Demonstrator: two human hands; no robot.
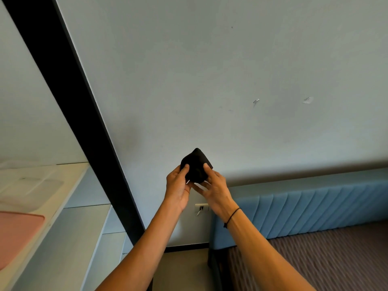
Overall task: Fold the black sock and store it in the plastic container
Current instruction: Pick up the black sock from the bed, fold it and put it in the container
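Item: black sock, bunched into a compact wad, being held in mid-air before a pale wall.
Left hand and right hand are both gripping it, fingers pinching the fabric from either side, thumbs on its near face. Clear plastic container is sitting well apart on the shelf at far left; blue headboard is lying lower right.

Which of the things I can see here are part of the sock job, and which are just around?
Part of the job:
black sock, bunched up
left hand and right hand, both holding it
clear plastic container on the shelf

Just around:
pink tray
blue headboard
wall socket
black wristband
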